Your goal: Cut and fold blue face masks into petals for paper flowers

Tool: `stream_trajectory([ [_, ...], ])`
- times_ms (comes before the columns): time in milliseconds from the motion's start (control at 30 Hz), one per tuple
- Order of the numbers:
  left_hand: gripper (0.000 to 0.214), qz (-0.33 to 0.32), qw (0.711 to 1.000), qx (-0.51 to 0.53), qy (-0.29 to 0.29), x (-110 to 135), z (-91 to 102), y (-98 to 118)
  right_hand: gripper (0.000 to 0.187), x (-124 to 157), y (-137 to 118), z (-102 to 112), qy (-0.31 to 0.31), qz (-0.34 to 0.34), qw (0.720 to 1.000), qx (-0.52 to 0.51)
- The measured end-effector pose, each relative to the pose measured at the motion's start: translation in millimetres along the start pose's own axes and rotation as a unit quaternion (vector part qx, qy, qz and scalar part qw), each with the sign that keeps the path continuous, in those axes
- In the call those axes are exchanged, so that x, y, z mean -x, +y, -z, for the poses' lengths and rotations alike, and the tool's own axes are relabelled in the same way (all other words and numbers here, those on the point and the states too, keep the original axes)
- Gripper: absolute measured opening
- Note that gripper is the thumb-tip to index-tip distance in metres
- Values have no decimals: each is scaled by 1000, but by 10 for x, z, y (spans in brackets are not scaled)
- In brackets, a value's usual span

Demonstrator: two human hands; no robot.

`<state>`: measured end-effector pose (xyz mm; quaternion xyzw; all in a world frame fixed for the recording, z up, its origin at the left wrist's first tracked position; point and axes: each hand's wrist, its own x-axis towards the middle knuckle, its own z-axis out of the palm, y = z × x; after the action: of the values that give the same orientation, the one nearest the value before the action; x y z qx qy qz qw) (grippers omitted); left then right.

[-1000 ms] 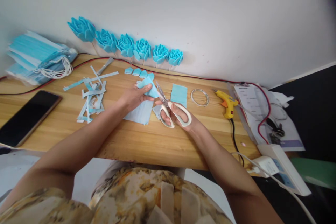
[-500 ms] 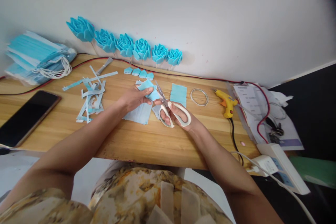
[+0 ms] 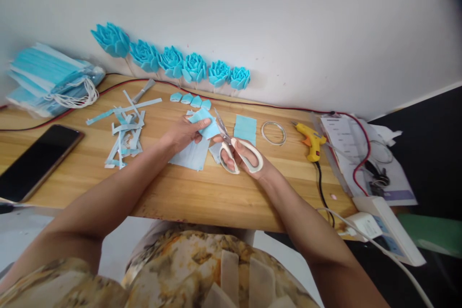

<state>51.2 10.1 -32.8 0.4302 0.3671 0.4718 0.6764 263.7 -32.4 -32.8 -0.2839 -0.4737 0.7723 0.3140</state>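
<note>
My left hand [image 3: 186, 131] pinches a small blue piece of face mask fabric [image 3: 206, 124] between thumb and fingers. In my right hand [image 3: 249, 160] is a pair of scissors [image 3: 250, 155] with white handles, fingers through the loops. The blades point up and away, right beside the fabric's right edge. Under my left hand lies a pale blue fabric sheet [image 3: 191, 156], partly covered. A blue fabric square [image 3: 245, 128] rests to the right of the blades. Several small folded blue petals [image 3: 196, 101] stand in a row beyond my hands.
Several blue fabric flowers [image 3: 171, 61] lean along the wall. Left are cut strips [image 3: 126, 132], a pile of masks [image 3: 50, 77] and a phone [image 3: 39, 161]. Right are a wire coil [image 3: 273, 122], a yellow glue gun [image 3: 313, 142], papers [image 3: 342, 139] and a power strip [image 3: 393, 236].
The left hand and its fabric have shifted slightly, the thumb now lying flatter across it. The scissors stay almost in the same place beside the fabric.
</note>
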Motion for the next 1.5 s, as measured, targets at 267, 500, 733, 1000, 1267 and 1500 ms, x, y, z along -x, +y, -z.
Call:
stream_trajectory([
  [267, 41, 44, 999, 5, 15, -17, 55, 87, 64, 4, -17, 41, 26, -7, 1000, 6],
  [500, 28, 69, 997, 40, 3, -41, 142, 104, 58, 2, 2, 77, 18, 7, 1000, 22],
  [733, 24, 73, 994, 87, -4, -55, 108, 51, 60, 0, 0, 46, 32, 2, 999, 24],
  [1000, 37, 56, 995, 80, 11, -49, 82, 50, 54, -11, 26, 49, 31, 8, 999, 4],
  [1267, 31, 61, 994, 87, 27, -59, 84, 46, 58, -19, 28, 39, 31, 16, 999, 3],
  [1500, 38, 55, 994, 94, 21, -69, 103, 30, 56, -22, 24, 24, 31, 19, 999, -4],
])
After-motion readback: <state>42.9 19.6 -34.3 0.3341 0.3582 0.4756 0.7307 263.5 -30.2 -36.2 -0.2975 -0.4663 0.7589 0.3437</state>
